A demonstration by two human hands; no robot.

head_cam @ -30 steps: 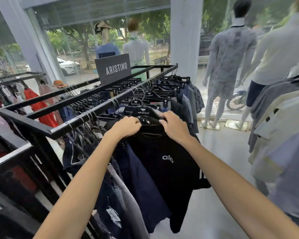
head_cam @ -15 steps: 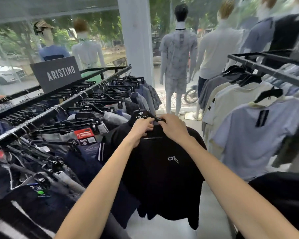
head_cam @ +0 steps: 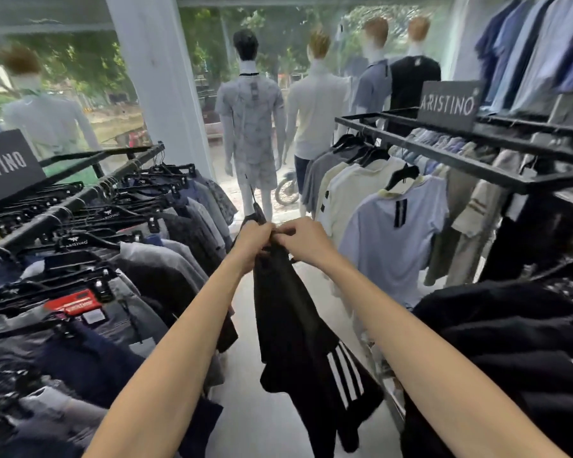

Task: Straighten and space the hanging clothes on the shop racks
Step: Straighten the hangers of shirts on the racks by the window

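At frame centre, left hand [head_cam: 252, 240] and right hand [head_cam: 306, 239] both grip the black shirt [head_cam: 298, 328] at its top. It hangs in the aisle between the two racks [head_cam: 80, 198].

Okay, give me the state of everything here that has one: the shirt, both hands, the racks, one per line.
Black T-shirt with white stripes: off any rail, held in the aisle, hanging bunched.
Left hand: grips the shirt's top.
Right hand: pinches the shirt's top.
Black metal left rack: packed with hung garments.
Black metal right rack: hung with polo shirts.
Light blue polo shirt: hanging on a black hanger.
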